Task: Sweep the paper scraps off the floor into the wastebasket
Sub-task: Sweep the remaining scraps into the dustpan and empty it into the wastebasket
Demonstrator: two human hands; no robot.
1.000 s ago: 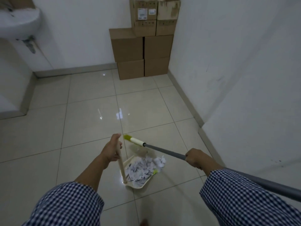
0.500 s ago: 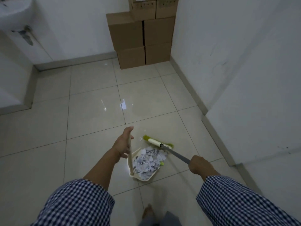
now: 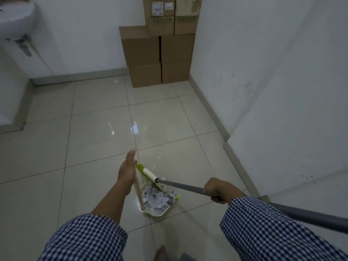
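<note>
A cream dustpan (image 3: 160, 210) stands on the tiled floor at lower centre, filled with a heap of white paper scraps (image 3: 157, 198). My left hand (image 3: 127, 171) grips the top of its upright handle (image 3: 139, 193). My right hand (image 3: 216, 189) is closed round the grey pole of a broom (image 3: 180, 186), whose cream and green head (image 3: 148, 174) lies over the pan's far edge. Two small loose scraps (image 3: 154, 167) lie on the floor just beyond the broom head. No wastebasket is in view.
Stacked cardboard boxes (image 3: 158, 53) fill the far corner. A white wall (image 3: 273, 91) with a grey skirting runs along the right. A white basin (image 3: 15, 19) hangs at the upper left. My bare foot (image 3: 160, 252) shows at the bottom edge.
The broom head has swung left and nearer to my left hand, across the pan's far edge. The dustpan stays on the floor with its scraps.
</note>
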